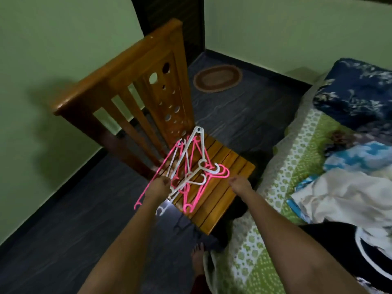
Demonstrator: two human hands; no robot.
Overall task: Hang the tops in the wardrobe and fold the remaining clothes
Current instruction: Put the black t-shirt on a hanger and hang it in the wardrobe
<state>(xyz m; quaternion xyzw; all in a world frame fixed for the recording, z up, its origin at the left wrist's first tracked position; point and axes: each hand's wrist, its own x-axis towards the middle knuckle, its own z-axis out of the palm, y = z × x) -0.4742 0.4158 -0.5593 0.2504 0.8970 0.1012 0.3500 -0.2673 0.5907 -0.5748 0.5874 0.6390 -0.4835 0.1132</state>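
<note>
From the head camera we see our left hand (pixel 158 188) gripping a tangled bunch of pink and white plastic hangers (pixel 188 166) on the slatted wooden chair (pixel 224 200), long axes running toward the chair back, hooks pointing right. Our right hand (pixel 240 186) hovers nearby; whether its fingers are relaxed or clenched we cannot tell.

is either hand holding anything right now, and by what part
The left hand grips the bunch of pink and white hangers near the lower ends of their arms, over the chair. The right hand holds nothing.
</note>
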